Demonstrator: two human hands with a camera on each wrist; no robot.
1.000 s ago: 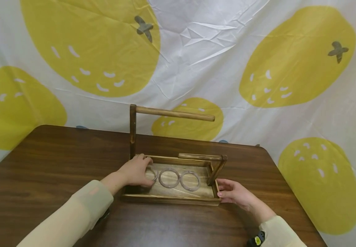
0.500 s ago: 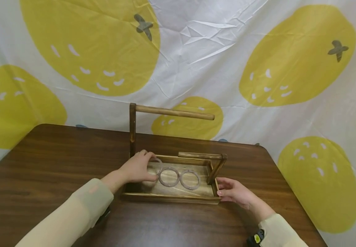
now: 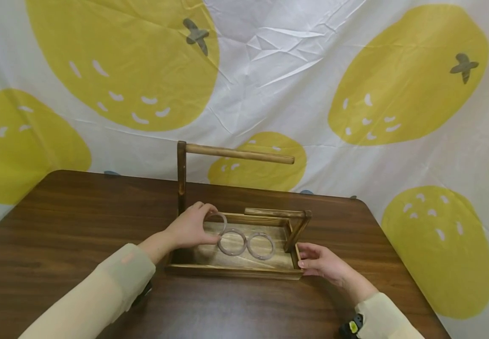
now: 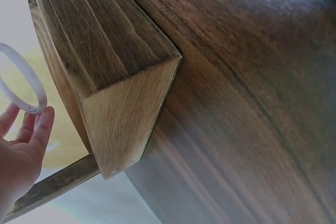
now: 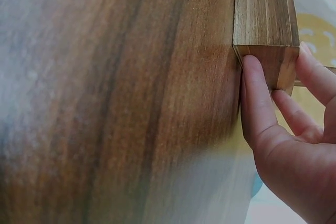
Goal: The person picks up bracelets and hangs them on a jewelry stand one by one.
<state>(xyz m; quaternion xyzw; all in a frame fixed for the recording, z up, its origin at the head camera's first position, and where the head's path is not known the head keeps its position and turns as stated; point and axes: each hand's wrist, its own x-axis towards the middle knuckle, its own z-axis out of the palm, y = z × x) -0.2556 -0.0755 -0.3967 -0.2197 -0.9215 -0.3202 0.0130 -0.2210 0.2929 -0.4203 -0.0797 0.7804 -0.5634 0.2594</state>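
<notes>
My left hand (image 3: 189, 228) pinches a pale translucent bangle (image 3: 225, 220) between thumb and fingers, holding it tilted up over the left part of a wooden tray (image 3: 236, 273). In the left wrist view that bangle (image 4: 26, 74) stands at the fingertips, above the tray's rim. Two more bangles lie side by side on the tray floor, a middle bangle (image 3: 232, 254) and a right bangle (image 3: 261, 258). At the tray's right end my right hand (image 3: 322, 266) grips the end wall; the right wrist view has its fingers (image 5: 257, 87) against the outer face.
A tall post with a horizontal wooden bar (image 3: 240, 153) rises from the tray's left end. From the right end a shorter post carries a lower bar (image 3: 269, 213). The tray stands on a brown wooden table (image 3: 100, 212), with a lemon-print cloth (image 3: 269, 94) behind.
My left hand has picked the left bangle off the tray floor, tilting it upright and raising it slightly. The right hand keeps its place at the tray's end.
</notes>
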